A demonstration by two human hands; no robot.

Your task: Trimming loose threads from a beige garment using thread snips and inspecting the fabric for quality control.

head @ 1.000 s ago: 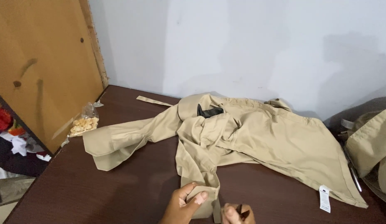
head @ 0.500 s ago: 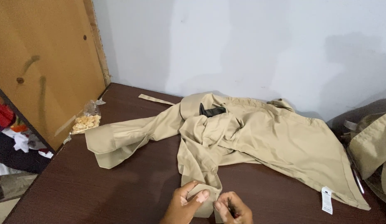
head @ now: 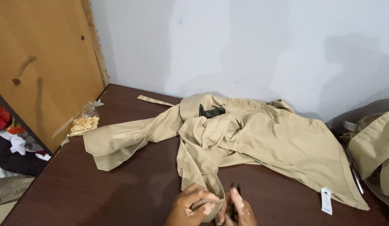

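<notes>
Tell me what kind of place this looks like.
Probably a small garment or tailoring workroom. A khaki shirt with a white tag lies spread on a dark wooden table, more khaki garments are piled at the right, and the left hand pinches the shirt's cuff while the right hand holds a small dark tool.

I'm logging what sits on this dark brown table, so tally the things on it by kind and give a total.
Beige cloth garments: 2, the spread-out beige shirt, its cuff held by the left hand, and a beige heap at the right edge
Loose beige cloth strips: 1
Clear plastic bags of pale bits: 1
Small dark tools: 1, in the right hand
Total: 5
</notes>
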